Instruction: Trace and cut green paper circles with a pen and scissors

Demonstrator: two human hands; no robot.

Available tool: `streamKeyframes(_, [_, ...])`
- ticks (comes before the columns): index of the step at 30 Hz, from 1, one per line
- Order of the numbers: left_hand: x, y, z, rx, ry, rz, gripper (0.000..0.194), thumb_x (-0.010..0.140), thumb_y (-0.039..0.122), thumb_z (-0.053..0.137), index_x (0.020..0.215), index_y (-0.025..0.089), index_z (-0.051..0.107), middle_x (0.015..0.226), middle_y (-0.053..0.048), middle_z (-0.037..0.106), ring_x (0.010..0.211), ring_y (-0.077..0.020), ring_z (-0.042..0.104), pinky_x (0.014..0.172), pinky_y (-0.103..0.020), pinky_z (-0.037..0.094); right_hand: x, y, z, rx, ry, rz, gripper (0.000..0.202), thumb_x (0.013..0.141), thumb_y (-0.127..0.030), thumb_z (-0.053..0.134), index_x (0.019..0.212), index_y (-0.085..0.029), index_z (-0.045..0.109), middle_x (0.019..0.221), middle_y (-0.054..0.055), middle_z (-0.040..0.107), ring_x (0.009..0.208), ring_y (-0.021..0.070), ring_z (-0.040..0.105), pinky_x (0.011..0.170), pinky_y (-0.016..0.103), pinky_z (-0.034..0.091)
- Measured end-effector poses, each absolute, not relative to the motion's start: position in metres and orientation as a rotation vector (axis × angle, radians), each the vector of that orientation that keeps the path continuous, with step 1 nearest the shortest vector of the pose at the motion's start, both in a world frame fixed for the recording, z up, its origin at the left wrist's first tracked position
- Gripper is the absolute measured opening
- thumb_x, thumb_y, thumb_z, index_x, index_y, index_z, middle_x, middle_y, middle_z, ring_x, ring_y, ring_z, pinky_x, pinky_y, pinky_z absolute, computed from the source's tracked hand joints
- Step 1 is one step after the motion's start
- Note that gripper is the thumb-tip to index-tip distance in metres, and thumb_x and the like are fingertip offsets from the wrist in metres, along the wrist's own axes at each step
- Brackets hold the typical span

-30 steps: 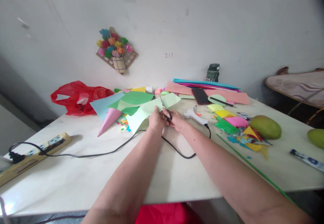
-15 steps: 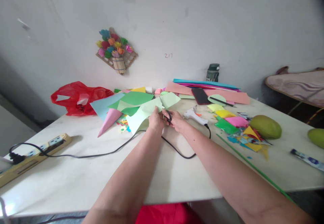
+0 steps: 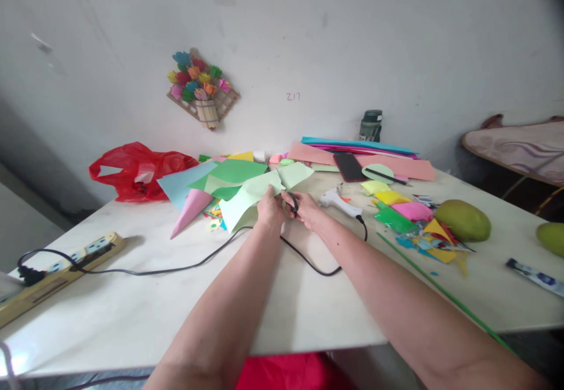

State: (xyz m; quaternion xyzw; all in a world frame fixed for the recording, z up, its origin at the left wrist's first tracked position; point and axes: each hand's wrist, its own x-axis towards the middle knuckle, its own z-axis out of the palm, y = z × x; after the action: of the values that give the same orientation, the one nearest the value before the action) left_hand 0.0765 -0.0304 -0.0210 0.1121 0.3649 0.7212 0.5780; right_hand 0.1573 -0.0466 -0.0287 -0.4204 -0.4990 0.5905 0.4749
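My left hand (image 3: 270,207) pinches the lower right edge of a pale green sheet of paper (image 3: 247,193), with the thumb on top. Close beside it, my right hand (image 3: 304,209) is closed round the dark handles of a pair of scissors (image 3: 293,202). The blades point away from me at the paper, where a slit shows, and are mostly hidden by the sheet. Behind and left of the sheet lie a green paper (image 3: 240,172), a light blue paper (image 3: 178,187) and a pink paper cone (image 3: 191,209).
A white glue gun (image 3: 341,203) lies right of my hands, its black cord (image 3: 176,270) running under my arms toward a power strip (image 3: 94,248). Farther right are a phone (image 3: 349,168), paper scraps, colourful packets (image 3: 413,211) and a green mango (image 3: 462,221). A red plastic bag (image 3: 132,167) sits back left.
Both hands stay at almost the same place. The scissors and the fingers round them have shifted very slightly; the paper barely moves.
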Motion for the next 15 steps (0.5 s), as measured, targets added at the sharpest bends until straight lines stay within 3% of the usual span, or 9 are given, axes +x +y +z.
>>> streamKeyframes(5, [0.0749,-0.0302,-0.018,0.175,0.782,1.816,0.007,0.083,0.011,0.049,0.077,0.014,0.052,0.057,0.001,0.056,0.044,-0.0099,0.054,0.046,-0.02,0.046,0.1566,-0.0471,-0.0276,-1.033,-1.222,1.443,0.039,0.067,-0.052,0.064,0.07,-0.015,0.051,0.047,-0.006,0.044,0.033,0.0031,0.037,0.028,0.016,0.011])
streamKeyframes(15, [0.073,-0.0272,-0.0201,0.168,0.778,1.818,0.008,0.082,0.01,0.05,0.076,0.014,0.053,0.063,-0.001,0.058,0.048,-0.0097,0.056,0.051,-0.021,0.049,0.1571,-0.0489,-0.027,-1.024,-1.211,1.461,0.041,0.063,-0.052,0.067,0.068,-0.016,0.049,0.047,-0.006,0.044,0.033,0.0032,0.037,0.028,0.015,0.012])
